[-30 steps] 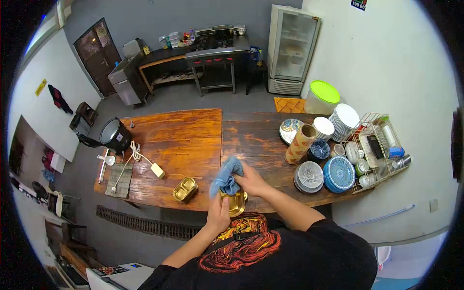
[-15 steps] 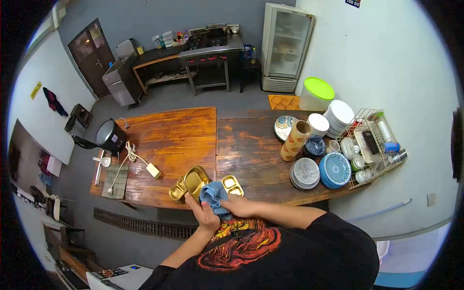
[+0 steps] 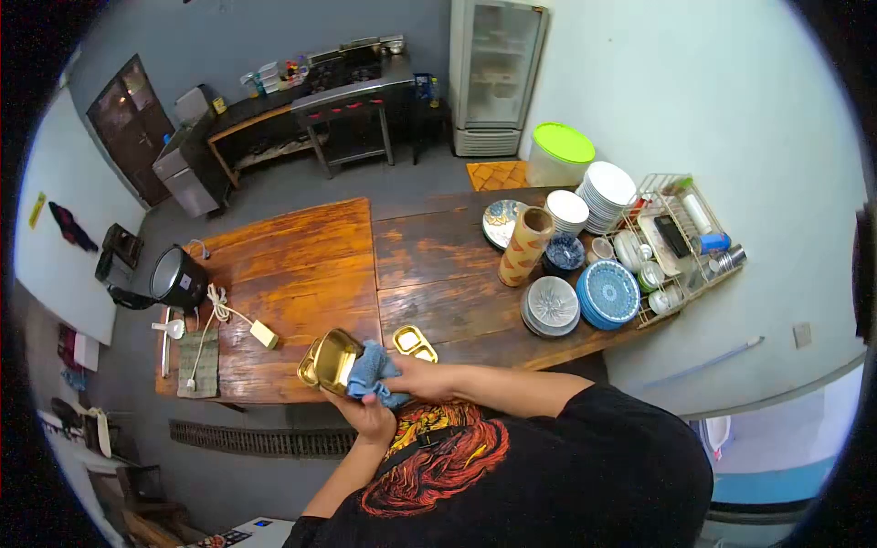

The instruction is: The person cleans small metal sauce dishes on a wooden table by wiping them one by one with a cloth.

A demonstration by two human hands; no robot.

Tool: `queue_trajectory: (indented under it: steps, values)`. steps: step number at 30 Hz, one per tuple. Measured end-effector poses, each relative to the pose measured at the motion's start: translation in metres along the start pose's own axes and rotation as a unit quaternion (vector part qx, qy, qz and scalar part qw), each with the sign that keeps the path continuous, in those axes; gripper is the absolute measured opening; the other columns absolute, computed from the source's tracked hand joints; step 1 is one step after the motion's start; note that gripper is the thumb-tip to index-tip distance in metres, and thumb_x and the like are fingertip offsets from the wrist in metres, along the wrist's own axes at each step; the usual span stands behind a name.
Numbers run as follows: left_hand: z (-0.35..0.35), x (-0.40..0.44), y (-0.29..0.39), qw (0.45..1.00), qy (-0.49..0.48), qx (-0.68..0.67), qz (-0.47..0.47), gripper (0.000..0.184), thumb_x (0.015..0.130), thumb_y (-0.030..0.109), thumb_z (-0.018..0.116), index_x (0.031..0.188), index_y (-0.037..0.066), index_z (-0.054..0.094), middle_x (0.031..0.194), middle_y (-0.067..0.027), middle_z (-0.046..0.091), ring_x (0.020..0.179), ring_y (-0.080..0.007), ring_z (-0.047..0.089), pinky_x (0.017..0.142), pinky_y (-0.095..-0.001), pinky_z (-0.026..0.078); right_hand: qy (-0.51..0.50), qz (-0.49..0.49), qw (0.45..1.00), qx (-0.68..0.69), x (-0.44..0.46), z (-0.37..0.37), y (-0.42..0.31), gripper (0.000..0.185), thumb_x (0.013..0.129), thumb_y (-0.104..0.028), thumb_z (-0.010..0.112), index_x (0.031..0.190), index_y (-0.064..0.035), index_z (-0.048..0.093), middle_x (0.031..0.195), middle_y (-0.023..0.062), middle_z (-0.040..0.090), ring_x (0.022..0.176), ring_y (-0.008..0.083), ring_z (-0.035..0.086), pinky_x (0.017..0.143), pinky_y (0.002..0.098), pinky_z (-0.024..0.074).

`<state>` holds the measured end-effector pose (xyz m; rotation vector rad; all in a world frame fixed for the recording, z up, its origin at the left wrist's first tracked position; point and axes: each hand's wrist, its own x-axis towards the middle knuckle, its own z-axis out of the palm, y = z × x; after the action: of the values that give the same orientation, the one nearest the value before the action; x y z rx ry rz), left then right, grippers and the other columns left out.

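A gold divided metal tray [image 3: 340, 358] is tilted up over the front edge of the table. My left hand [image 3: 367, 420] is closed on its lower rim, thumb raised. Bunched against the tray's right side is a blue cloth [image 3: 370, 370], which my right hand [image 3: 422, 379] grips; part of its fingers is hidden by the cloth. Just beyond my right hand, a second gold divided tray [image 3: 416, 344] lies on the wooden table [image 3: 301, 237].
On the right stand blue plates [image 3: 610, 292], grey plates [image 3: 551, 306], a patterned cylinder [image 3: 527, 245], white plate stacks [image 3: 607, 196] and a wire dish rack [image 3: 685, 247]. A power strip [image 3: 264, 334] and black pot [image 3: 178, 277] are at the left.
The gold tray has tipped up more steeply in my left hand. My right hand keeps the blue cloth against it. The whole view has shifted to the right.
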<state>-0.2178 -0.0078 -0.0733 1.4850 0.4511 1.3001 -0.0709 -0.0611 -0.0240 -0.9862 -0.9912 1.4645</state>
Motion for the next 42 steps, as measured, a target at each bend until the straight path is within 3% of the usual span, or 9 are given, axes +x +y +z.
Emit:
queue_trajectory:
  steps: [4, 7, 11, 16, 21, 26, 31, 36, 42]
  values:
    - [0.005, 0.005, 0.016, 0.997, -0.073, 0.028, 0.003, 0.076, 0.096, 0.046, 0.056, 0.145, -0.005, 0.025, 0.141, -0.0181, 0.044, 0.121, -0.0282, 0.050, 0.103, -0.0364, 0.039, 0.012, 0.026, 0.999, -0.021, -0.008, -0.028, -0.030, 0.040, 0.085, -0.001, 0.050, 0.124, -0.0028, 0.057, 0.112, 0.0105, 0.065, 0.095, 0.0201, 0.061, 0.082, 0.0326, 0.0507]
    - [0.012, 0.010, 0.024, 0.991, -0.122, 0.049, 0.029, 0.076, 0.094, 0.050, 0.057, 0.141, -0.005, 0.035, 0.136, -0.0172, 0.050, 0.115, -0.0276, 0.054, 0.101, -0.0355, 0.041, 0.150, -0.159, 0.893, -0.392, -0.013, -0.054, -0.056, 0.047, 0.077, 0.000, 0.051, 0.123, -0.0034, 0.055, 0.111, 0.0125, 0.065, 0.094, 0.0313, 0.061, 0.081, 0.0389, 0.0499]
    - [0.001, 0.018, 0.020, 0.960, -0.224, -0.095, -0.142, 0.059, 0.099, 0.047, 0.047, 0.128, -0.004, 0.052, 0.127, -0.0133, 0.059, 0.109, -0.0210, 0.058, 0.095, -0.0354, 0.045, 0.129, -0.178, 0.795, -0.565, -0.018, -0.082, -0.069, 0.032, 0.074, -0.003, 0.055, 0.105, -0.0076, 0.058, 0.101, 0.0117, 0.065, 0.089, 0.0367, 0.061, 0.075, 0.0441, 0.0492]
    - [-0.014, 0.006, -0.033, 0.881, -0.178, -0.189, -0.395, 0.052, 0.103, 0.040, 0.039, 0.124, -0.004, 0.056, 0.126, -0.0132, 0.059, 0.106, -0.0188, 0.058, 0.092, -0.0342, 0.045, 0.098, -0.206, 0.713, -0.663, -0.015, -0.073, -0.082, 0.022, 0.077, -0.017, 0.064, 0.098, -0.0090, 0.059, 0.090, 0.0092, 0.066, 0.077, 0.0334, 0.061, 0.068, 0.0424, 0.0474]
    - [0.002, 0.021, 0.015, 0.906, -0.255, 0.062, -0.332, 0.046, 0.106, 0.030, 0.031, 0.128, -0.005, 0.053, 0.129, -0.0134, 0.058, 0.108, -0.0173, 0.057, 0.093, -0.0327, 0.045, 0.166, -0.134, 0.747, -0.630, -0.016, -0.063, -0.085, 0.026, 0.083, -0.024, 0.064, 0.104, -0.0086, 0.060, 0.090, 0.0101, 0.068, 0.073, 0.0333, 0.061, 0.067, 0.0415, 0.0479]
    - [0.008, 0.025, 0.021, 0.922, -0.242, 0.063, -0.297, 0.046, 0.106, 0.030, 0.030, 0.130, -0.004, 0.051, 0.128, -0.0138, 0.057, 0.107, -0.0184, 0.057, 0.094, -0.0326, 0.044, 0.325, -0.091, 0.891, -0.303, -0.006, -0.029, -0.029, 0.030, 0.093, -0.027, 0.059, 0.114, -0.0051, 0.064, 0.102, 0.0110, 0.071, 0.081, 0.0278, 0.065, 0.073, 0.0371, 0.0504]
    - [0.007, 0.024, 0.025, 0.937, -0.222, 0.069, -0.261, 0.047, 0.106, 0.030, 0.029, 0.132, -0.004, 0.049, 0.127, -0.0144, 0.057, 0.107, -0.0198, 0.056, 0.094, -0.0325, 0.043, 0.217, -0.062, 0.957, -0.184, -0.003, -0.035, 0.029, 0.029, 0.089, -0.026, 0.059, 0.107, -0.0046, 0.066, 0.096, 0.0090, 0.070, 0.081, 0.0241, 0.063, 0.072, 0.0359, 0.0493]
    - [0.006, 0.021, 0.031, 0.953, -0.195, 0.076, -0.222, 0.047, 0.106, 0.030, 0.027, 0.133, -0.004, 0.047, 0.126, -0.0150, 0.057, 0.106, -0.0212, 0.055, 0.095, -0.0324, 0.041, 0.148, 0.034, 0.943, -0.296, -0.007, -0.070, -0.054, 0.033, 0.086, -0.017, 0.065, 0.115, -0.0029, 0.065, 0.101, 0.0080, 0.070, 0.085, 0.0183, 0.062, 0.077, 0.0320, 0.0500]
    - [0.013, 0.016, 0.038, 0.965, -0.176, 0.076, -0.181, 0.047, 0.107, 0.030, 0.025, 0.135, -0.003, 0.045, 0.124, -0.0156, 0.056, 0.105, -0.0225, 0.054, 0.095, -0.0323, 0.040, 0.229, -0.088, 0.938, -0.245, 0.003, -0.036, -0.041, 0.032, 0.091, -0.021, 0.056, 0.116, -0.0026, 0.063, 0.103, 0.0093, 0.069, 0.086, 0.0200, 0.062, 0.078, 0.0334, 0.0491]
